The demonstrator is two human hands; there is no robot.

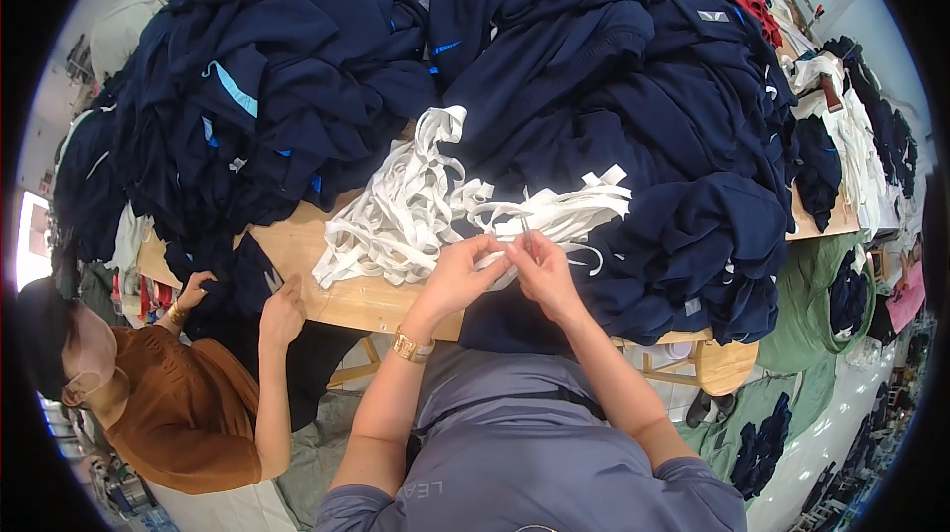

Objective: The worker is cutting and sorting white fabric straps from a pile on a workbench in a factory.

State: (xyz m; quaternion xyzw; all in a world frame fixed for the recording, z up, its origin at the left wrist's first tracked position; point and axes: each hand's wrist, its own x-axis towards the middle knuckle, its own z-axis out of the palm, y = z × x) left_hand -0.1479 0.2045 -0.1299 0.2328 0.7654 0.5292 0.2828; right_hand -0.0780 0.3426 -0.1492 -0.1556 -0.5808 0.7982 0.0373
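Both my hands meet over the table edge in front of me. My left hand [465, 277] is closed in a pinch on the end of a white strip [487, 257], flat like elastic tape. My right hand [544, 277] touches its fingertips and is closed round thread snips [526, 225], whose thin metal tips point away from me; the rest is hidden by the fingers. Just beyond lies a bundle of white strips [569, 213], cut ends to the right. Left of it rises a tangled heap of white strips [381, 215].
Navy garments [594, 67] with light-blue and silver tags pile high across the table [336, 302]. At my left, a co-worker in a brown top [188, 403] holds snips [273, 281] by navy cloth. A wooden stool [727, 366] and green cloth sack [816, 304] stand right.
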